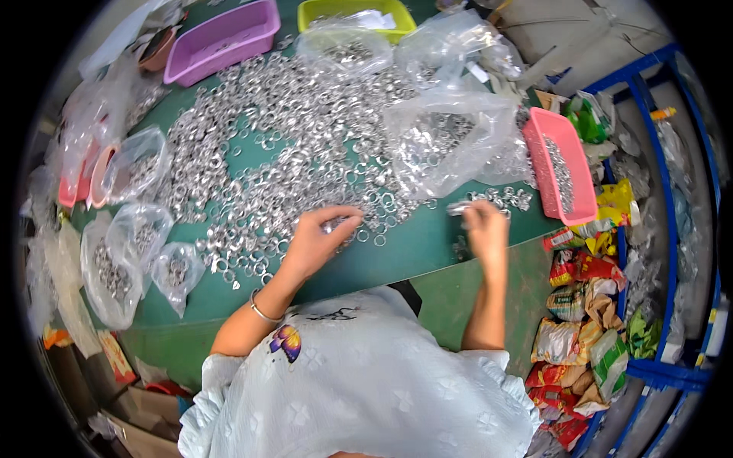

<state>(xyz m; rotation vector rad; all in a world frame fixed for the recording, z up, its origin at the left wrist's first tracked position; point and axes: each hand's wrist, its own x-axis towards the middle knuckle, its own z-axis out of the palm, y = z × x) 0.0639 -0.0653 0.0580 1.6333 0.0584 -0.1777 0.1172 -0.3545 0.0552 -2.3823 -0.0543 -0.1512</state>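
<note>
Shiny silver metal rings (305, 172) lie in a wide, loose heap across the green table (416, 256). At the heap's near edge, my left hand (317, 238) is bent round with thumb and fingertips close together, and rings show in the gap between them. My right hand (486, 227), farther right over bare tabletop, pinches a small stack of metal rings (458, 208) between thumb and fingers. A smaller group of rings (505, 199) lies just beyond that hand, beside the pink basket (534, 156).
Clear plastic bags of rings stand at left (113, 271) and beyond my right hand (489, 137). Purple (183, 72) and yellow-green (309, 9) baskets line the far edge. At right are a blue metal rack (663, 206) and piled colourful packages (561, 340).
</note>
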